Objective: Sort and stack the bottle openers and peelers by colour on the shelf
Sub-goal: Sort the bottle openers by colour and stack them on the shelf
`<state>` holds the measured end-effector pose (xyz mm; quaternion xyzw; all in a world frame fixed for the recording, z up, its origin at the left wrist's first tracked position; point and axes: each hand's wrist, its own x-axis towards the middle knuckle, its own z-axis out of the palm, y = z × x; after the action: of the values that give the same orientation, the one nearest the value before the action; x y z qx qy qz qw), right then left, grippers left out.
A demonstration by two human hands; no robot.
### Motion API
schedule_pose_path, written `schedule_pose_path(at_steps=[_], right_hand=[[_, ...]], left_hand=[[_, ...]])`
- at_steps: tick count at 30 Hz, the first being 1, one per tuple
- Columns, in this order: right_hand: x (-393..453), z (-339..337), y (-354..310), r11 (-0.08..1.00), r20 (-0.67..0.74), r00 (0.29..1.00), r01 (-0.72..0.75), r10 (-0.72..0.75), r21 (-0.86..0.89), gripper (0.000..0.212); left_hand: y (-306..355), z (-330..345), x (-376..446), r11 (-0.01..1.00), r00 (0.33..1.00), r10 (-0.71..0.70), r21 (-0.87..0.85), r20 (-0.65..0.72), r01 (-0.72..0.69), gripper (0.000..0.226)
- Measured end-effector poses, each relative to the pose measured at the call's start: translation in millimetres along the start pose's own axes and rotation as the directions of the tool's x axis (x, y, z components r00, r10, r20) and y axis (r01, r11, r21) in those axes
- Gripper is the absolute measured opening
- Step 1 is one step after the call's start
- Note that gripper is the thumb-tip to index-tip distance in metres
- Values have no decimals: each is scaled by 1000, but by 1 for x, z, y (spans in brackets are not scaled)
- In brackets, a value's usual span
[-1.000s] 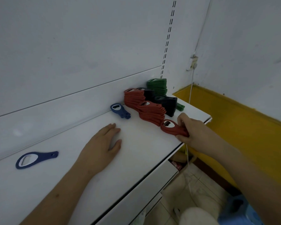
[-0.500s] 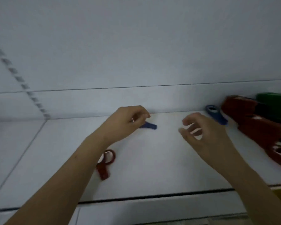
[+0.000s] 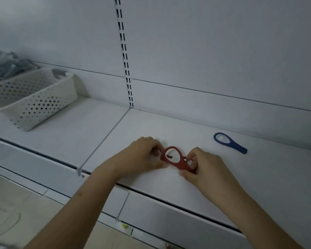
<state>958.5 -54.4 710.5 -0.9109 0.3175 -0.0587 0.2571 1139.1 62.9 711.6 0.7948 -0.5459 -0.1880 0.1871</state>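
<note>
A red bottle opener (image 3: 176, 163) sits just above the white shelf (image 3: 169, 128), held between both hands. My left hand (image 3: 142, 155) pinches its ring end from the left. My right hand (image 3: 203, 166) grips its handle end, fingers curled round it. A blue bottle opener (image 3: 229, 142) lies flat on the shelf to the right, apart from both hands. The sorted stacks are out of view.
A white perforated basket (image 3: 34, 97) stands at the left on the neighbouring shelf section, with dark blurred items behind it. A slotted upright (image 3: 125, 58) divides the back wall. The shelf's front edge runs below my wrists, with floor beyond.
The view has swung left, away from the red, green and black stacks. Both hands have come together and taken hold of the red opener that lay on the shelf.
</note>
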Motion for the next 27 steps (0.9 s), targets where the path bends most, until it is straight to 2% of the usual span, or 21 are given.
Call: schedule_pose_path(at_steps=[4, 7, 9, 12, 14, 17, 19, 20, 22, 23, 25, 27], right_hand=[[3, -11, 5, 994, 49, 995, -91, 88, 54, 19], [7, -29, 14, 944, 74, 987, -157, 141, 292, 8], [7, -39, 22, 828, 53, 977, -204, 207, 523, 11], [5, -37, 23, 615, 94, 958, -247, 270, 748, 13], [4, -28, 16, 491, 144, 955, -259, 260, 832, 9], [5, -15, 8, 444, 156, 952, -263, 263, 857, 10], [9, -11, 7, 379, 147, 947, -252, 285, 890, 12], [12, -11, 6, 292, 160, 944, -246, 289, 924, 13], [17, -15, 5, 136, 183, 948, -223, 260, 965, 13], [20, -17, 5, 111, 177, 952, -209, 248, 972, 12], [24, -20, 6, 100, 150, 959, -178, 239, 979, 13], [26, -19, 7, 150, 129, 960, -170, 249, 974, 12]], left_hand=[[10, 0, -2, 998, 999, -53, 19, -4, 53, 22], [13, -1, -4, 996, 994, -86, -39, -61, 84, 14], [14, -1, -3, 982, 983, -133, -149, -126, 114, 9], [16, 3, 1, 921, 959, -227, -356, -169, 156, 9], [23, 6, 3, 827, 945, -286, -540, -162, 157, 9], [34, 10, 8, 547, 926, -360, -830, -115, 110, 17], [40, 12, 10, 388, 933, -352, -919, -73, 74, 15], [43, 14, 10, 331, 940, -334, -942, -62, 55, 13], [46, 18, 12, 265, 952, -299, -964, -60, 22, 10], [48, 20, 13, 243, 956, -287, -970, -60, 12, 10], [52, 25, 16, 196, 959, -277, -981, -62, -7, 8], [54, 28, 18, 178, 954, -286, -983, -85, -34, 7]])
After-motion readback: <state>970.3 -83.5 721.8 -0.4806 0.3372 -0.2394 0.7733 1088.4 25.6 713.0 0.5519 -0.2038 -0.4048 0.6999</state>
